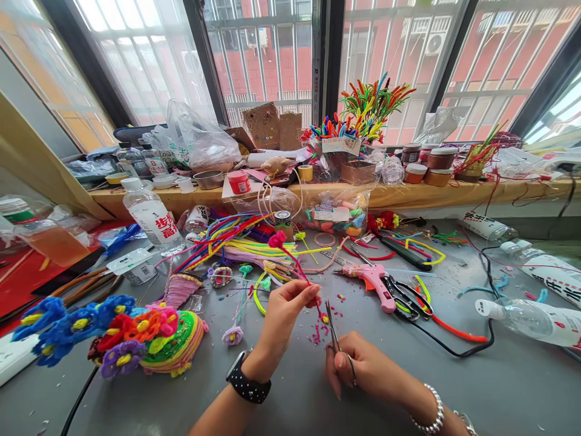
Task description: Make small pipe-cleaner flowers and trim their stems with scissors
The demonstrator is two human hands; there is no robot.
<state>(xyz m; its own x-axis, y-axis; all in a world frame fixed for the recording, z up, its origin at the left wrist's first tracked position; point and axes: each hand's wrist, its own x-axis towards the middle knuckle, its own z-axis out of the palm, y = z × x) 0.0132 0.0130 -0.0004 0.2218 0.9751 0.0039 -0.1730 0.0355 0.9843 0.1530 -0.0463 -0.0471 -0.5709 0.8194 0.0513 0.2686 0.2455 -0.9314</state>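
L hand (287, 309) pinches a magenta stem (298, 264) btwn thumb & index fingertip, other fingers curled in underneath. Stem's fuzzy flower head (277, 240) sits beyond the hand, up & to the L; long axis slants from there down-R thru the pinch, w/ a short free end poking out on the R side.

R hand (361, 363) is closed round the scissors (334, 340), fingers at the handle loops, blades pointing away from the wearer & a bit L. Key relation: stem's free end lies fwd & L of the R hand, right by the blade tips, the two long axes crossing at an angle rather than running parallel. L hand is nearer the stem (holding it); R hand comes at it from the near R side. Hard to tell from this angle if blades & stem touch, or how far the blades are parted.

Magenta snippets (319, 333) lie scattered on the desk (290, 393) below the free end. Pink glue gun (367, 277) & black-handled pliers (411, 298) are beyond the R hand, up-R; the flower-filled basket (179, 342) is well L of the L hand.
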